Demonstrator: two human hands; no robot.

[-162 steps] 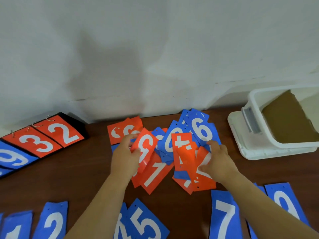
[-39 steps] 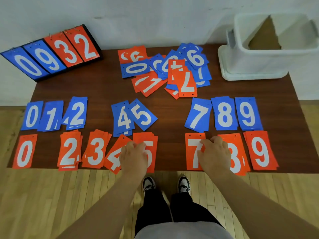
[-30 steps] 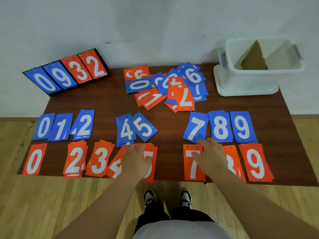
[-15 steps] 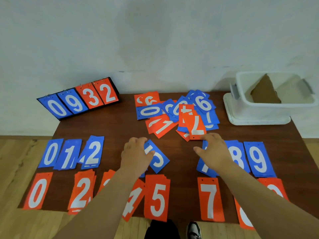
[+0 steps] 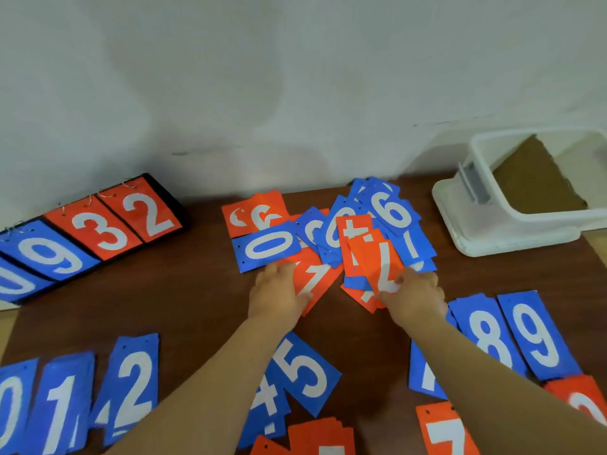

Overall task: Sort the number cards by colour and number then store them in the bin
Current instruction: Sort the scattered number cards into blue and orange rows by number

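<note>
A mixed pile of red and blue number cards [image 5: 331, 238] lies at the back middle of the brown table [image 5: 197, 307]. My left hand [image 5: 276, 295] rests flat on the pile's front, over a red 1 card [image 5: 317, 277]. My right hand [image 5: 415, 298] is at the pile's front right, its thumb on a red 7 card [image 5: 374, 264] that it pinches. Sorted blue stacks lie nearer me: 0, 1, 2 [image 5: 134, 385] on the left, 4 and 5 [image 5: 302, 369] under my left arm, 7, 8, 9 [image 5: 535, 333] on the right. Red stacks show at the bottom edge.
A white bin [image 5: 558, 218] stands on its lid at the back right, with brown cardboard [image 5: 538, 185] inside. A flip scoreboard [image 5: 98, 231] showing 0 9 3 2 leans at the back left against the white wall.
Both hands left the front red stacks and reached forward to the unsorted pile. The view followed, so the red row has dropped to the bottom edge.
</note>
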